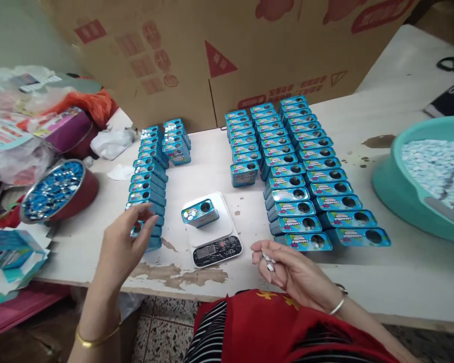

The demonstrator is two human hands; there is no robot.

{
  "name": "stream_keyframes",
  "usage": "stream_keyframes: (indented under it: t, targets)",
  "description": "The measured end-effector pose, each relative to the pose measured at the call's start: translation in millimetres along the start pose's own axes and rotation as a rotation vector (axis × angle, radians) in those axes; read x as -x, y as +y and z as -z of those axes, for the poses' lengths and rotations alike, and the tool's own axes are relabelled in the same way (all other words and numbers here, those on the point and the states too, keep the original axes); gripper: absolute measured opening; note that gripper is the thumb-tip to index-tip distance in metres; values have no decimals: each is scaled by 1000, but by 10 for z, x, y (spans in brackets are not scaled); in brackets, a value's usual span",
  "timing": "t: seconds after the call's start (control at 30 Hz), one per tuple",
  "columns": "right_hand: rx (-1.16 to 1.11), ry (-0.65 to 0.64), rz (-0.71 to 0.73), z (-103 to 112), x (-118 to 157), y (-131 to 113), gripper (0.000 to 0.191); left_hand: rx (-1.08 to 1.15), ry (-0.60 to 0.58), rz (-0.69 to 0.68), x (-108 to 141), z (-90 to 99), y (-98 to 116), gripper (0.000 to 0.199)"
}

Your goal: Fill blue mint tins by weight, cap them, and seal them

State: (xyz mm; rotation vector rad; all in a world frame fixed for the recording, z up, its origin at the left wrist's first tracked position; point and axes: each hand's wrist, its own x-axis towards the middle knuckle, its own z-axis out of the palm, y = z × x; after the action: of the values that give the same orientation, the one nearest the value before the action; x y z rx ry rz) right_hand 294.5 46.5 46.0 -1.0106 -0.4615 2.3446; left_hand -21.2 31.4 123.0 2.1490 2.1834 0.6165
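Note:
My right hand (295, 272) is cupped around a few small white candies (270, 266), just above the table front. My left hand (119, 242) is over the front of the left row of blue tins (147, 184), thumb and fingers apart; nothing shows between them. Between my hands, a white kitchen scale (227, 217) with a black display panel (217, 251) carries one blue tin (200, 214). That tin has a round hole in its top, and several white candies lie on its lid beside the hole.
Several rows of blue tins (287, 184) with round holes stand right of the scale. A teal basin (386, 166) of white candies is at far right. A red bowl (83, 194) of blue wrapped pieces is at left. Behind stands a large cardboard box (181, 55).

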Motion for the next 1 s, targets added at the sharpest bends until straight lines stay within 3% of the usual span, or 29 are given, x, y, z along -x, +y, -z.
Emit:
stream_keyframes:
  t: [0.13,0.27,0.6,1.0]
  targets:
    - [54,-12,-22,-27,-132,97,32,62,-5,8,211,-220,-51,24]
    - [79,33,-1,-45,-187,127,33,113,-47,-58,230,-293,-24,22]
    - [86,40,-8,-94,-235,194,33,153,-244,-240,-52,-303,65,31]
    - [70,9,-55,-103,-301,236,33,90,-394,-277,-303,-365,197,25]
